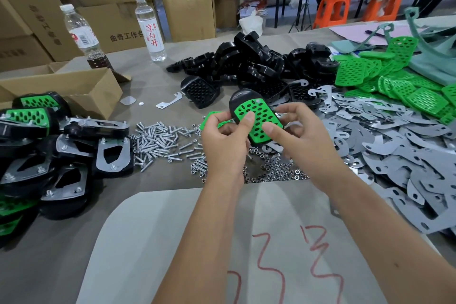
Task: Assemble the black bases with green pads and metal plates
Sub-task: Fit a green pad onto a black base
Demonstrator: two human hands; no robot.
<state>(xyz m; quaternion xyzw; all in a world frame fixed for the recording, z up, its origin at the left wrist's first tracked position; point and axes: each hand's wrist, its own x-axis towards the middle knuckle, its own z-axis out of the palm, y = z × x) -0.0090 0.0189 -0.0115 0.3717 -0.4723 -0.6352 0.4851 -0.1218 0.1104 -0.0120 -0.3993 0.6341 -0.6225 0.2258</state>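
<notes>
- Black base (238, 102) held up over the middle of the table, with a green pad (262, 119) lying on its face; pad looks seated or nearly seated, holes lined up, cannot tell if fully pressed in.
- Left hand (225, 140) curled around the left edge of the base, thumb pressing on the pad; a second green pad (211, 117) partly visible behind these fingers, unclear whether gripped or lying on the table.
- Right hand (299, 137) holding the right side, thumb on the pad's lower part, fingers curled behind.
- No metal plate on this piece yet, as far as visible; screws and nuts also not yet fitted.
- Just below the hands: loose screws (160, 140) and nuts (276, 170) on the table.
- Left side: pile of finished units (61, 150) with plates screwed on, so many pieces done already.
- Behind and right: heap of bare black bases (249, 64), loose green pads (385, 76), grey metal plates (394, 145); judging from these, much work still left.
</notes>
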